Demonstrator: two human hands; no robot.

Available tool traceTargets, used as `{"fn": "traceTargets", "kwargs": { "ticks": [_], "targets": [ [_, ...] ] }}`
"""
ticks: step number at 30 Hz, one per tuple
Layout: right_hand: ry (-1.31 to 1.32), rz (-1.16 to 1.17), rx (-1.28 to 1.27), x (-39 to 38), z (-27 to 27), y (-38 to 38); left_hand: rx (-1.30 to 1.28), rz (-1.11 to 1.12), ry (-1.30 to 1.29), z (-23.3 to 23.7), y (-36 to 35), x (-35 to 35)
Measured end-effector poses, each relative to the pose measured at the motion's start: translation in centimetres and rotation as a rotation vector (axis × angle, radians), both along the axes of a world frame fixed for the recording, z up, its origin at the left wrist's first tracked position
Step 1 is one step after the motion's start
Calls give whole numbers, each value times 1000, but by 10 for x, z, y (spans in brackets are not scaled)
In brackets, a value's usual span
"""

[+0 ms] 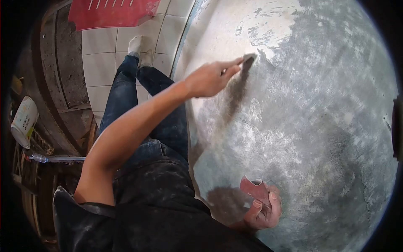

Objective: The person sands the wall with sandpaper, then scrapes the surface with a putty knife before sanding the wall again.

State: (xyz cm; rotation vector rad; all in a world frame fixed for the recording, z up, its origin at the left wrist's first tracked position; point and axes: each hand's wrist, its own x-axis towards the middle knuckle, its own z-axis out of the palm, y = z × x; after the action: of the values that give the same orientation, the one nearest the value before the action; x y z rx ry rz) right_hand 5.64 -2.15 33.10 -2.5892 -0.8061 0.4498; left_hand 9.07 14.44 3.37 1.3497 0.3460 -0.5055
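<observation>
My left hand (212, 80) reaches out over a broad, curved surface (294, 138), mottled grey and whitish. Its fingers are closed on a small dark flat piece (249, 61), pressed against the surface beside a pale patch; the piece's exact kind is unclear. Nearer my body, my right hand (265, 212) grips a curled reddish sheet (255, 189) that looks like sandpaper, between thumb and fingers. That sheet's free end bends up above the surface. Shadows of both hands fall on the surface.
A red slotted plastic object (111, 14) stands on the white floor tiles (98, 69), near my feet. To the left are a white container (25, 122), a tube-like bar (63, 159) and dark wooden framing (46, 80). The curved surface's edge runs along my legs.
</observation>
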Motion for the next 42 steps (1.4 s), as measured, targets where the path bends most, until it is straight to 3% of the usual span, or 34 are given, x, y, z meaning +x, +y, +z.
{"fn": "traceTargets", "kwargs": {
  "ticks": [7, 10, 15, 17, 20, 26, 30, 33, 37, 42],
  "targets": [
    [-36, -1, -4, -2, 1, -7, 198, 160, -239, 2, -16, -8],
    [4, -4, 22, 1, 0, -1, -5, 4, 2, -2, 9, 10],
    [-14, -6, 10, 1, -1, -1, -5, 43, -72, 16, 1, 0],
    [-3, 0, 6, 1, 0, -2, -35, -33, 14, 18, 6, 1],
    [-2, 16, -2, 3, 1, -2, 14, 83, -61, -6, 6, 15],
    [21, 6, 17, 4, -1, 6, -38, -40, 16, 26, 9, 1],
    [6, -18, 18, 2, 0, 10, -102, -22, 92, 16, 28, 24],
    [-2, -23, 24, 3, -1, 11, 46, 28, -50, 17, 8, 13],
    [4, -4, 54, 5, -3, 7, -40, -41, 9, 37, 13, 5],
    [-11, -22, 20, 3, -3, 9, -20, 57, -15, 7, 13, 22]
  ]
}}
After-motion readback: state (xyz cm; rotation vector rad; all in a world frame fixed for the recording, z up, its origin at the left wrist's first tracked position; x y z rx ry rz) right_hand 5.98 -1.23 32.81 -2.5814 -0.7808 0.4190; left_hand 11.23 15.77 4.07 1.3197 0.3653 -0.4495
